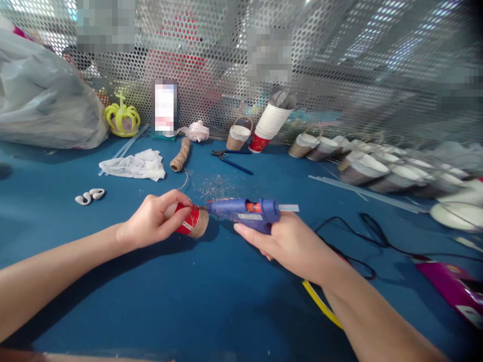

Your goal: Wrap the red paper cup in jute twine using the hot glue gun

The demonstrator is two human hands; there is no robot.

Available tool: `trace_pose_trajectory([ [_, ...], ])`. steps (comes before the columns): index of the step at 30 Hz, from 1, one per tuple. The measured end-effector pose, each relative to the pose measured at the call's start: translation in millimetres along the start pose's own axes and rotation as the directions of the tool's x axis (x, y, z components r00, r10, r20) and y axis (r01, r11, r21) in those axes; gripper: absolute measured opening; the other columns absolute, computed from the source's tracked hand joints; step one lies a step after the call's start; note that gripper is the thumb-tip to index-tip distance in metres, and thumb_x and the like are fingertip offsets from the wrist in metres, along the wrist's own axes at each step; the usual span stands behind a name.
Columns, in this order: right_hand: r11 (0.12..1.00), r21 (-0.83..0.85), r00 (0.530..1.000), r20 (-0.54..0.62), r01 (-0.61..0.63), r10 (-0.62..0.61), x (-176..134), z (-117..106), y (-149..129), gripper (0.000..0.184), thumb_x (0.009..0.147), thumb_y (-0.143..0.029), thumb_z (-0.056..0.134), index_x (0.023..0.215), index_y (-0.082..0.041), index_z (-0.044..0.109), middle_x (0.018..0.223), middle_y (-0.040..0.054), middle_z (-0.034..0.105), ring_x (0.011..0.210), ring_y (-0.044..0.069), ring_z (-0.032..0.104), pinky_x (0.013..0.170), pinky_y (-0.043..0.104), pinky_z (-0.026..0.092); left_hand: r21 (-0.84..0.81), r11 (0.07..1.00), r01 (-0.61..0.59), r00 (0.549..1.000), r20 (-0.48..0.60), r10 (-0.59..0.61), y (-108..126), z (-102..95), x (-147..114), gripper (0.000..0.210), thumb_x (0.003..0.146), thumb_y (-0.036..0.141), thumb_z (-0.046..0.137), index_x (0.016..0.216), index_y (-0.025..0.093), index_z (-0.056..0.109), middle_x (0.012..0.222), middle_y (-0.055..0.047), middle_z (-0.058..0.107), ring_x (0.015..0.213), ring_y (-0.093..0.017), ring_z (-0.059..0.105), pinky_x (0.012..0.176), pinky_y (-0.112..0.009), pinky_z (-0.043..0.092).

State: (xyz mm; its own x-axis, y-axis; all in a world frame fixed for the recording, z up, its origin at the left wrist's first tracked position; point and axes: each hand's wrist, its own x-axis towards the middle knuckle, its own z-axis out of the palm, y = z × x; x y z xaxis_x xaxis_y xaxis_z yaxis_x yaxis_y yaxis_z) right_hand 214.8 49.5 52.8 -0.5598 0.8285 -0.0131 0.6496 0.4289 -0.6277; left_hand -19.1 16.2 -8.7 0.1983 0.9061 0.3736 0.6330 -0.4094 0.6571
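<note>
My left hand [156, 218] is closed around a red paper cup [187, 221], tilted on its side just above the table. Brown twine is wound about the cup's right end. In my right hand [281, 239] is a blue hot glue gun [241, 211], with a clear glue stick poking out of its back. The gun's nozzle points left and meets the cup near my left fingertips; whether it touches cannot be made out. A strand of twine runs from behind the left hand to a roll of jute twine [180, 155].
Blue-handled pliers [236, 162] and stacked paper cups [269, 120] stand behind. Several small twine-wrapped baskets [364, 168] line the right. A black cord [372, 234] and purple box [449, 286] lie at right. White cloth [134, 165], a phone [165, 108] and plastic bag [41, 95] are left.
</note>
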Motion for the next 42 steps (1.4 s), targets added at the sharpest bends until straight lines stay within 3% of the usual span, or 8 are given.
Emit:
trace_pose_trajectory([
  [4, 1.000, -0.013, 1.000, -0.007, 0.013, -0.013, -1.9, 0.7, 0.5, 0.024, 0.078, -0.030, 0.054, 0.055, -0.024, 0.049, 0.039, -0.0044, 0.046, 0.045, 0.014, 0.049, 0.047, 0.026, 0.040, -0.023, 0.999, 0.039, 0.999, 0.009, -0.039, 0.2, 0.3, 0.3, 0.015, 0.085, 0.027, 0.048, 0.089, 0.015, 0.057, 0.059, 0.002, 0.060, 0.047, -0.007, 0.048, 0.047, -0.017, 0.039],
  [10, 1.000, -0.007, 1.000, -0.003, 0.030, -0.030, -9.2, 0.4, -2.5, 0.013, 0.075, -0.028, 0.057, 0.064, -0.024, 0.057, 0.055, -0.0010, 0.057, 0.048, 0.014, 0.050, 0.046, 0.026, 0.041, -0.091, 0.980, 0.176, 0.984, 0.023, -0.175, 2.0, 0.2, 4.8, 0.022, 0.085, 0.034, 0.046, 0.087, 0.015, 0.058, 0.076, -0.004, 0.068, 0.067, -0.014, 0.060, 0.059, -0.021, 0.045],
  [17, 0.998, -0.044, 0.999, 0.015, 0.039, -0.038, -10.5, 2.1, -10.3, 0.011, 0.075, -0.024, 0.054, 0.067, -0.024, 0.060, 0.055, 0.0000, 0.059, 0.047, 0.014, 0.051, 0.045, 0.024, 0.043, -0.065, 0.968, 0.241, 0.971, 0.005, -0.241, 4.6, 0.3, 7.1, 0.024, 0.083, 0.036, 0.048, 0.083, 0.014, 0.059, 0.063, 0.000, 0.064, 0.050, -0.009, 0.049, 0.047, -0.018, 0.039],
  [23, 0.992, -0.081, 0.994, -0.028, 0.100, -0.103, -7.9, 0.0, -3.9, 0.022, 0.079, -0.025, 0.050, 0.057, -0.022, 0.049, 0.051, -0.0026, 0.053, 0.045, 0.012, 0.048, 0.046, 0.024, 0.041, -0.070, 0.990, 0.119, 0.993, -0.012, -0.120, -0.8, 1.9, 2.9, 0.020, 0.085, 0.032, 0.048, 0.086, 0.014, 0.058, 0.069, -0.002, 0.066, 0.056, -0.010, 0.054, 0.053, -0.019, 0.042],
  [30, 0.999, -0.027, 0.999, -0.022, 0.031, -0.031, -0.8, 1.9, 0.2, 0.031, 0.078, -0.027, 0.054, 0.050, -0.023, 0.042, 0.039, -0.0052, 0.045, 0.042, 0.012, 0.046, 0.048, 0.025, 0.040, -0.023, 0.997, -0.067, 0.997, -0.048, 0.066, -1.8, 1.7, -2.0, 0.009, 0.084, 0.021, 0.049, 0.087, 0.014, 0.056, 0.051, 0.006, 0.053, 0.042, -0.005, 0.040, 0.044, -0.014, 0.036],
  [36, 0.997, 0.068, 0.999, 0.035, -0.043, 0.041, 4.1, 3.7, 1.7, 0.031, 0.078, -0.028, 0.053, 0.050, -0.022, 0.042, 0.038, -0.0059, 0.044, 0.035, 0.010, 0.041, 0.040, 0.024, 0.035, 0.008, 0.994, -0.105, 0.992, -0.067, 0.105, -2.5, 2.3, -1.0, 0.009, 0.083, 0.018, 0.050, 0.087, 0.013, 0.056, 0.052, 0.006, 0.054, 0.042, -0.004, 0.040, 0.044, -0.013, 0.036],
  [42, 0.997, 0.078, 0.999, 0.034, -0.012, 0.009, 5.2, 3.7, 2.8, 0.031, 0.078, -0.027, 0.054, 0.049, -0.022, 0.043, 0.038, -0.0058, 0.045, 0.035, 0.009, 0.041, 0.040, 0.024, 0.035, 0.014, 0.994, -0.104, 0.992, -0.068, 0.105, -2.6, 3.2, -1.6, 0.010, 0.084, 0.019, 0.050, 0.087, 0.013, 0.056, 0.048, 0.007, 0.050, 0.041, -0.004, 0.038, 0.043, -0.014, 0.035],
])
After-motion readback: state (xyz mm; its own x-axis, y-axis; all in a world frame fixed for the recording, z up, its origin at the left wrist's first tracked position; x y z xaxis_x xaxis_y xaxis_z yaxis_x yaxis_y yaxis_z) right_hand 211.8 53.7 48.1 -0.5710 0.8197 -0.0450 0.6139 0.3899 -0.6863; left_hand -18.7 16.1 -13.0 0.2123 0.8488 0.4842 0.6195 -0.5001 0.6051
